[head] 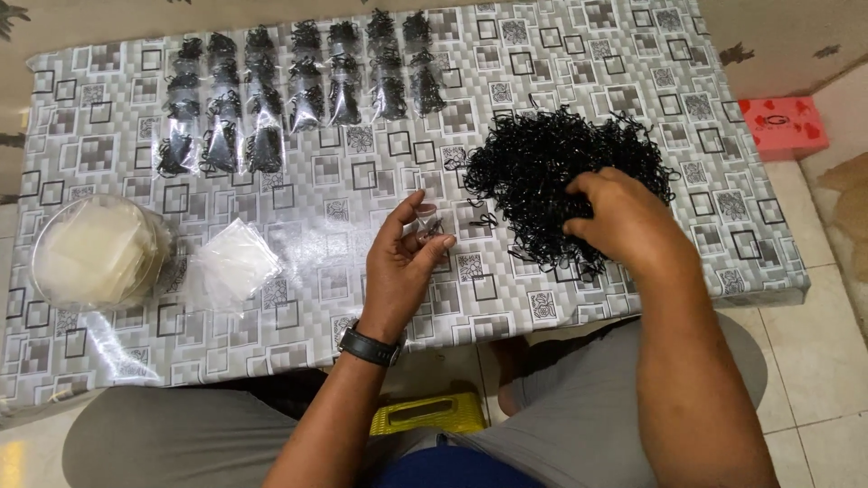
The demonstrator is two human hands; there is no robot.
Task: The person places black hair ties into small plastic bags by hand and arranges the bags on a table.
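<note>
The left hand [402, 262] pinches a small clear bag [423, 226] between thumb and fingers above the patterned surface [307, 307]. Just beside it, the right hand [624, 221] digs curled fingers into a pile of black bands [551, 163]. Farther back lie 7 rows of filled packets [298, 90].

— Surface? 
— Low table [561, 54], grey square-patterned cover.
— Items on it? 
— Far edge: rows of filled packets [298, 90]. Right: heap of black bands [542, 163]. Left: round clear tub [95, 253]; beside it, empty bags [231, 262].
</note>
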